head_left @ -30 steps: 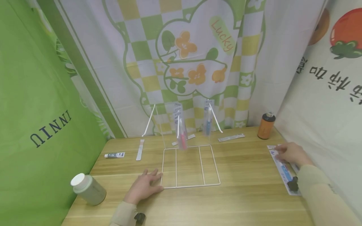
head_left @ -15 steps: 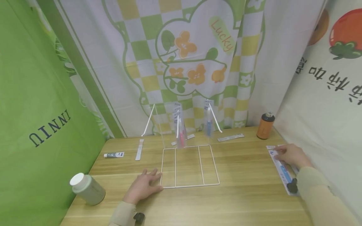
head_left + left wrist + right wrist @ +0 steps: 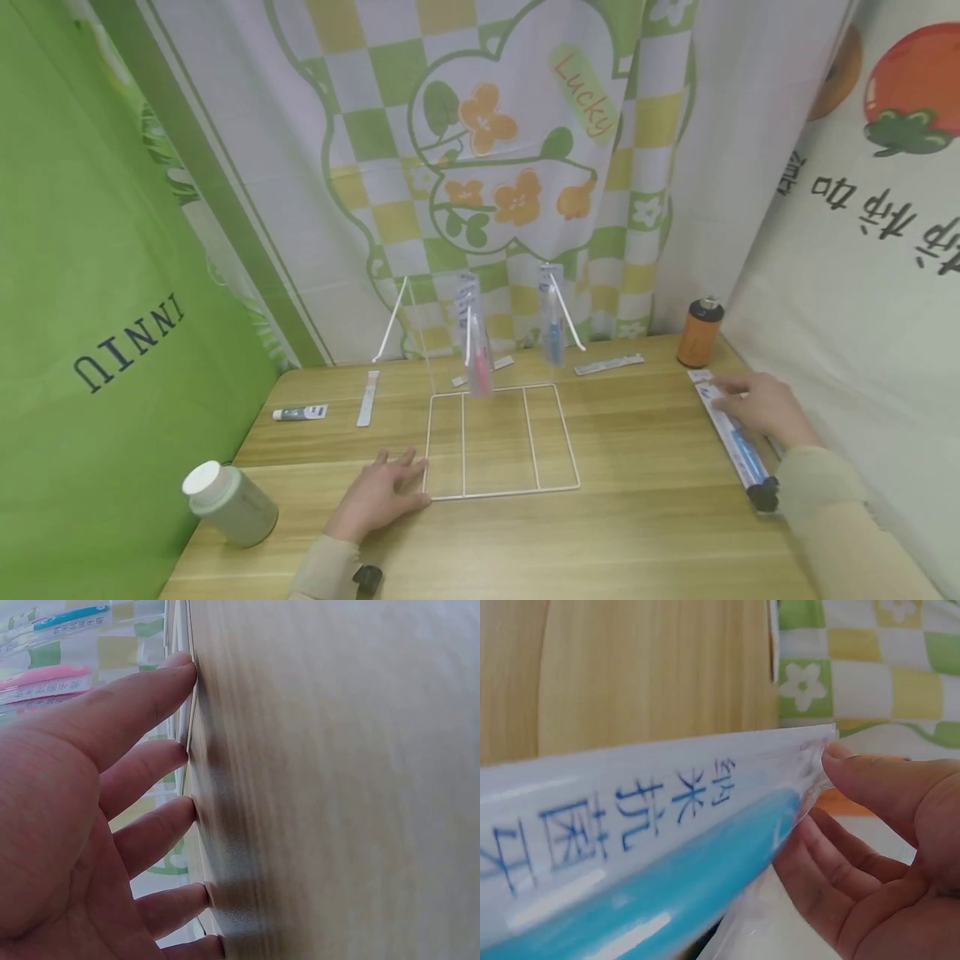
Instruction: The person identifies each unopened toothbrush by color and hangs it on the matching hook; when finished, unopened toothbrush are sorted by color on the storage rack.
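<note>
At the right side of the table my right hand pinches the far end of a packaged toothbrush. In the right wrist view, thumb and fingers hold the end of this clear pack, with its blue handle and printed characters. My left hand has its fingers spread, fingertips down on the table at the left front corner of a white wire rack. The left wrist view shows the thumb right at the rack's wire. Packaged toothbrushes, one pink and one blue, hang on the rack's hooks.
A green-grey jar with a white lid stands at the left. Behind it lie a toothpaste tube and a slim white packet. Another slim packet lies behind the rack, near an orange canister. Curtains bound the table's sides and back.
The right hand has moved slightly left with the packaged toothbrush, which has shifted the same way. The left hand has stayed at the rack's corner.
</note>
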A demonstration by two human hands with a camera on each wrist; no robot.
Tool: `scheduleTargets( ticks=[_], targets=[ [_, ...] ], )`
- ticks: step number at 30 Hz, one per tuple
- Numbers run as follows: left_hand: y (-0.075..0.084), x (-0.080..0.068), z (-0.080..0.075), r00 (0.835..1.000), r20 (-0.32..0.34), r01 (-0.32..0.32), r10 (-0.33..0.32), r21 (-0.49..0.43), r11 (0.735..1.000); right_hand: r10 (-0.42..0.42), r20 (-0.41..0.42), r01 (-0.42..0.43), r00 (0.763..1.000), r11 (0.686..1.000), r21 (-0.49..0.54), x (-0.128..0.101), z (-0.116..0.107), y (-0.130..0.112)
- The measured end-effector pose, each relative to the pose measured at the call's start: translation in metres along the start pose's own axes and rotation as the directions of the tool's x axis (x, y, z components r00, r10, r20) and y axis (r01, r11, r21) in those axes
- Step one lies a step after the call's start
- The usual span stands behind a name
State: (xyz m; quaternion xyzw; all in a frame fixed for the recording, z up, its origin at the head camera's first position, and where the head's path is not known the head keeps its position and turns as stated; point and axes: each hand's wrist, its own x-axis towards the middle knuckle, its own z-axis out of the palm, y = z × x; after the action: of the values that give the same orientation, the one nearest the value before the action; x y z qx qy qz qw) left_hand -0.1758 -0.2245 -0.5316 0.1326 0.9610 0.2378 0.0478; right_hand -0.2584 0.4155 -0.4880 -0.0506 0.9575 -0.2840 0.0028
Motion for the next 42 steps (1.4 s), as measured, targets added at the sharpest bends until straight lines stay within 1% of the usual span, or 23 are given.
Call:
scheduleTargets(
  ticks=[5,9,11,13,15,18,20,23,25,27,31,34,36,39,42],
  targets=[
    [0.002,-0.001,-0.001,1.000,0.007,0.002,-0.002,0.003,1.000,-0.018,-0.047,0.020,0.999,0.998,0.053,-0.007,0.005,-0.020],
    [0.002,-0.002,-0.001,1.000,0.008,0.003,-0.003,0.007,1.000,-0.056,-0.098,0.062,0.994,0.996,0.066,-0.012,0.012,-0.040],
    [0.001,-0.002,-0.001,1.000,0.008,0.005,-0.005,0.009,1.000,-0.085,-0.139,0.094,0.987,0.994,0.062,-0.015,0.015,-0.053],
    [0.001,-0.002,0.000,1.000,0.008,0.007,-0.008,0.010,1.000,-0.100,-0.173,0.115,0.980,0.990,0.082,-0.018,0.018,-0.067],
    [0.001,-0.001,0.000,1.000,0.006,0.008,-0.008,0.011,1.000,-0.110,-0.229,0.132,0.967,0.988,0.080,-0.021,0.020,-0.080],
    [0.001,0.000,0.000,1.000,0.005,0.008,-0.008,0.008,1.000,-0.131,-0.297,0.178,0.946,0.975,0.136,-0.028,0.022,-0.103],
    [0.001,0.000,0.000,1.000,0.001,0.002,-0.002,0.007,1.000,-0.179,-0.356,0.240,0.917,0.961,0.136,-0.034,0.021,-0.119],
    [0.000,0.000,0.000,1.000,0.004,0.000,0.000,0.006,1.000,-0.257,-0.425,0.345,0.868,0.928,0.144,-0.044,0.020,-0.143],
    [0.000,0.000,0.000,1.000,0.002,-0.003,0.003,0.007,1.000,-0.304,-0.475,0.408,0.826,0.903,0.132,-0.050,0.019,-0.159],
    [0.000,0.000,0.000,1.000,0.006,0.002,-0.002,0.006,1.000,-0.334,-0.521,0.456,0.785,0.881,0.123,-0.057,0.018,-0.174],
    [0.000,-0.001,0.001,1.000,0.003,0.008,-0.008,0.009,1.000,-0.395,-0.606,0.552,0.691,0.829,0.089,-0.068,0.016,-0.201],
    [0.001,-0.002,0.001,1.000,0.003,0.009,-0.009,0.008,1.000,-0.433,-0.639,0.613,0.636,0.786,0.078,-0.075,0.015,-0.216],
    [0.002,-0.002,0.000,1.000,0.003,0.009,-0.009,0.004,1.000,-0.448,-0.650,0.645,0.614,0.759,0.087,-0.079,0.014,-0.223],
    [0.003,-0.002,0.000,1.000,0.007,0.011,-0.011,0.000,1.000,-0.457,-0.659,0.678,0.597,0.726,0.112,-0.084,0.013,-0.232],
    [0.003,-0.002,0.000,1.000,0.008,0.010,-0.010,0.003,1.000,-0.473,-0.673,0.717,0.570,0.685,0.126,-0.086,0.014,-0.239]
  ],
)
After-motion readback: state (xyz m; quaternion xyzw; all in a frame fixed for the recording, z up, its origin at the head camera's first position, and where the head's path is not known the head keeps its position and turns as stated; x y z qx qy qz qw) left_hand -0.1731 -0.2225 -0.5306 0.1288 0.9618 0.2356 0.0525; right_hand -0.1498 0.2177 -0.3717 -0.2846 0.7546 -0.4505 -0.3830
